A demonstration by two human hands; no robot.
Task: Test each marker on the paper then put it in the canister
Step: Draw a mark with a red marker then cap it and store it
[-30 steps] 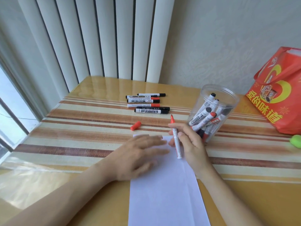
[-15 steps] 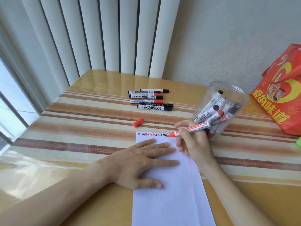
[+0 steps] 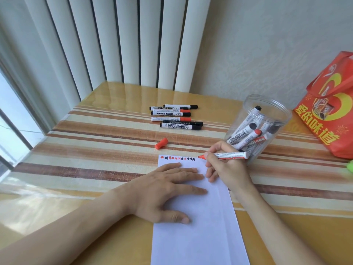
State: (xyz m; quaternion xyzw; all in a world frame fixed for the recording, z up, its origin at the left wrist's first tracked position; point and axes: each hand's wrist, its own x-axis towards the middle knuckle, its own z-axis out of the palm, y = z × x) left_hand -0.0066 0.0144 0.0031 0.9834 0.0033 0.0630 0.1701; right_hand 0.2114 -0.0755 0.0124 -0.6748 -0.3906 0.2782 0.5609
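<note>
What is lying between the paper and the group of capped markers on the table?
In the head view, only a loose red cap lies on the striped tablecloth between the paper and the capped markers.

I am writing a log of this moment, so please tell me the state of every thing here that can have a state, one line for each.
red marker: uncapped, tip at the paper's top edge
red cap: off, lying on the table
paper: flat, a row of test marks along its top
canister: open, upright, markers inside
six markers: capped, lying together
right hand: grips the red marker
left hand: flat on the paper
</note>
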